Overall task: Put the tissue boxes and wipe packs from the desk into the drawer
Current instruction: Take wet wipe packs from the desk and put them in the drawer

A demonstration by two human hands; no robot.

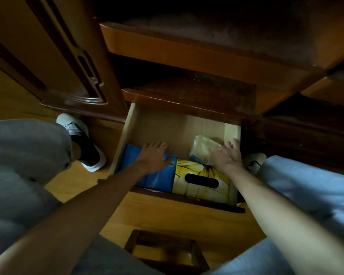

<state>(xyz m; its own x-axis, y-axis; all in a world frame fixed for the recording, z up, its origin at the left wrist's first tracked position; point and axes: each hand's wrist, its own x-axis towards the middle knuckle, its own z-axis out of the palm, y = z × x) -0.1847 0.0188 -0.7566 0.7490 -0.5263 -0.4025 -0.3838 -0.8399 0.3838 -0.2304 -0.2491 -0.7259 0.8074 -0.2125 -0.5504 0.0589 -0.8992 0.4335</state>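
Flat, spread hands [154, 155] [227, 155] partly cover blue box [157, 177] and blurred wipe pack [202, 148].

Bare forearms, a ring [162, 145] on the left hand [154, 155], grey trousers [26, 147], white-and-black trainers [81, 141].

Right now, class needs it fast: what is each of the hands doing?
Left hand: open, fingers flat on the blue tissue box in the drawer.
Right hand: open, fingers spread over the wipe pack; blurred, no clear grip.

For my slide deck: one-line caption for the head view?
Both hands, left hand and right hand, settle tissue boxes and a wipe pack inside the open drawer.
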